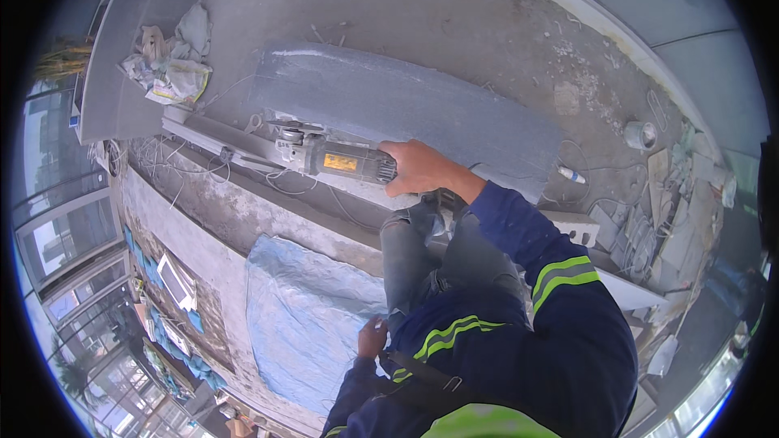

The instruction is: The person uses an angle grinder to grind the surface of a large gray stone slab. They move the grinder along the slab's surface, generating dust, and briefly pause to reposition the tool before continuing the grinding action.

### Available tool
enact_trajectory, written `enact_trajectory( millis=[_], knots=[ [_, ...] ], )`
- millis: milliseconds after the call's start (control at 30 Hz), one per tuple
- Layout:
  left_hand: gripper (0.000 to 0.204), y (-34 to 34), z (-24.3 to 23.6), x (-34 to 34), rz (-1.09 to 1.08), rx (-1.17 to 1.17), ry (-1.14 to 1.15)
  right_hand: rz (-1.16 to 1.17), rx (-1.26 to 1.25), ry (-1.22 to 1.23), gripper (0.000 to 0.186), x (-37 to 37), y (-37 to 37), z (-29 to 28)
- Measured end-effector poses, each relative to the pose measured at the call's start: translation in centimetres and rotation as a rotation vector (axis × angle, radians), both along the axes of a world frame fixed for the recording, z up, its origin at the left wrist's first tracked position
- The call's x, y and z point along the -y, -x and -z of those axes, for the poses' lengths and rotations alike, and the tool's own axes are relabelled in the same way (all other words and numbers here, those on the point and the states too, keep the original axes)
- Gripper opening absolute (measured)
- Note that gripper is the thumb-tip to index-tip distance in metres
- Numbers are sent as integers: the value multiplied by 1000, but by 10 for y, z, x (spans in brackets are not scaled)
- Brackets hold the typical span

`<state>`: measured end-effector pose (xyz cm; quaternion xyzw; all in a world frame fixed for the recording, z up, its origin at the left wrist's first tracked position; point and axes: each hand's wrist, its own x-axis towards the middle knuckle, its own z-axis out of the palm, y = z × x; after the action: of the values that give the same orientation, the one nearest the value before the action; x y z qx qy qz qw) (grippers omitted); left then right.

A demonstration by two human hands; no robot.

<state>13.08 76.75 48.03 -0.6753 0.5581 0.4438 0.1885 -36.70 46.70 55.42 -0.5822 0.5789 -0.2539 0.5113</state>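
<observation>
An angle grinder (345,161) with a grey body and a yellow label lies across the middle of the view, its disc end pointing left. My right hand (422,167) is wrapped round the rear of its body. The grinder is over the near edge of a long blue-grey slab (389,89), beside a pale strip; I cannot tell whether it touches either. Down by my left thigh is my left hand (373,338), its fingers curled in. What those fingers hold, if anything, is hidden.
A light blue sheet (304,300) covers the raised ledge at the left. Cables (288,186) run near the grinder's head. Crumpled bags (174,65) lie at the far left. A tape roll (640,135), a small bottle (571,174) and broken pieces (661,219) lie at the right.
</observation>
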Motion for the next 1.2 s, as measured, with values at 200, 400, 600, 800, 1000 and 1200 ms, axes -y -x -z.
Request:
enact_trajectory(
  millis=[200,400,600,800,1000,1200],
  knots=[
    [73,129,20,233,-486,-495,272,-85,-49,-162,76,32,-23,55],
    [72,218,89,388,-1123,-1170,-63,37,-111,-254,73,96,-71,133],
    [68,220,207,485,-1104,-1114,-34,33,-101,-307,80,160,-82,243],
    [68,204,339,547,-985,-1131,132,23,-66,-128,91,198,-93,373],
    [68,197,426,610,-840,-1154,266,120,-16,30,93,246,-103,468],
    [68,203,456,643,-769,-1207,389,136,-8,104,92,281,-109,511]
  ],
)
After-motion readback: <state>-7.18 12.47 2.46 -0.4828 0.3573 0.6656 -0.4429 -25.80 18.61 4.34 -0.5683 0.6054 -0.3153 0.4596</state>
